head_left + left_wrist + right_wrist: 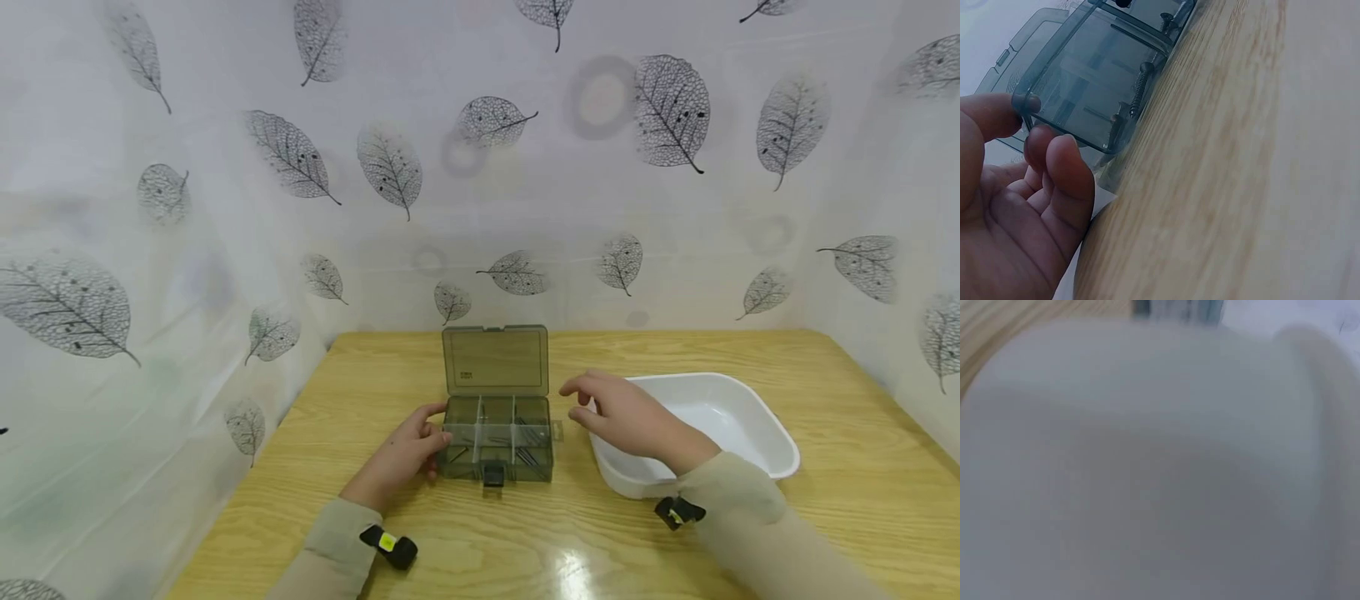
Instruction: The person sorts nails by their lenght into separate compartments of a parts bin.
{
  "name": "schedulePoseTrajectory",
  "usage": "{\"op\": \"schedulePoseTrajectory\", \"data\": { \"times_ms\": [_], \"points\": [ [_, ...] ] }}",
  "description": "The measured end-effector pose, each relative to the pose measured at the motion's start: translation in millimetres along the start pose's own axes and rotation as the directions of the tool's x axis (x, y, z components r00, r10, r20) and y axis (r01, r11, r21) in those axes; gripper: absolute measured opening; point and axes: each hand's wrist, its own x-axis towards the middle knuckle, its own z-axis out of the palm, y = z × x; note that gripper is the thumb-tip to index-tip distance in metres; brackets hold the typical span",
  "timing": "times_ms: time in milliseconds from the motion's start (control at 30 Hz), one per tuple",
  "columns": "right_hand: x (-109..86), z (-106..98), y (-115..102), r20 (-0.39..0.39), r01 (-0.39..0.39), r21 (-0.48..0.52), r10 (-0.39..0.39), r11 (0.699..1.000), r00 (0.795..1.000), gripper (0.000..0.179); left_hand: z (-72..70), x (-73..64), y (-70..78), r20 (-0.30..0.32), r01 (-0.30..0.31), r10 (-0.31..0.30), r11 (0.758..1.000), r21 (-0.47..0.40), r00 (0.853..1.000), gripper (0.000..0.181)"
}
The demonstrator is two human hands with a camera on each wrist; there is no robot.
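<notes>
A translucent grey-green compartment box stands on the table with its lid raised at the back. My left hand grips the box's left side, thumb on the rim and fingers against the outer wall. In the left wrist view, screws show through the wall. More slim metal pieces lie in the front right compartment. To the right of the box, my right hand hovers over the left rim of a white basin, fingers loosely bent and holding nothing.
The wooden table meets a pale curtain with leaf prints at its back and sides. A black latch sits on the box front. A blurred pale surface fills most of the right wrist view.
</notes>
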Motion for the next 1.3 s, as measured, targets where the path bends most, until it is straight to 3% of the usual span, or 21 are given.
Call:
{"op": "schedulePoseTrajectory", "data": {
  "times_ms": [433,867,1000,1200,1300],
  "points": [
    [-32.2,-11.1,57.0,0.027,-0.065,-0.089,0.068,0.994,0.997,0.028,0.1,0.6,0.0,-0.009,-0.003,0.003,1.0,0.016,1.0,0.066],
    [-42.1,2.9,70.4,0.141,-0.158,-0.092,0.17,0.983,0.975,0.051,-1.3,2.8,-4.8,-0.003,-0.009,0.009,0.999,0.036,1.0,0.067],
    [-43.1,3.4,69.1,0.131,-0.146,-0.097,0.158,0.985,0.979,0.044,-1.1,2.3,-5.1,-0.001,-0.012,0.012,0.999,0.034,1.0,0.066],
    [-43.7,2.5,70.2,0.143,-0.119,-0.058,0.126,0.991,0.982,0.015,-0.9,1.0,-2.0,0.001,-0.017,0.017,1.0,0.023,1.0,0.066],
    [-44.2,3.9,73.1,0.172,-0.11,-0.055,0.117,0.992,0.978,0.015,-0.5,0.1,-1.3,0.0,-0.013,0.013,1.0,0.02,1.0,0.066]
  ]
}}
